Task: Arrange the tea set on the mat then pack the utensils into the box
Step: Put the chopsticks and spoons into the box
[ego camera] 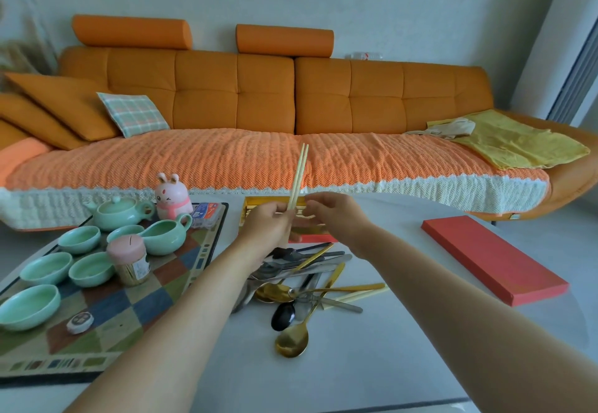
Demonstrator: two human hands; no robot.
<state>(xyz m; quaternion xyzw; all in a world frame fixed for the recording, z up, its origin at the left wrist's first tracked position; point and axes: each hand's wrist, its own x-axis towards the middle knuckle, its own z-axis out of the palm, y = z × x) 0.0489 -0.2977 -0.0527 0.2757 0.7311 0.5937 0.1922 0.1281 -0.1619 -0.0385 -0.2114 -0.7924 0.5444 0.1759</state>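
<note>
Chopsticks [299, 176] stand near-upright, gripped low by the left hand [265, 228]; whether the right hand [336, 215] pinches them is unclear. The box [259, 200] lies flat just beyond both.

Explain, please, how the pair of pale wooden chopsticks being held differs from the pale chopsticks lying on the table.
The held pale wooden chopsticks stand nearly upright; the lying pale chopsticks rest flat on the white table. The left hand grips the held pair; no hand touches the lying pair, beside the cutlery pile. Both are slim, pale pairs.
</note>
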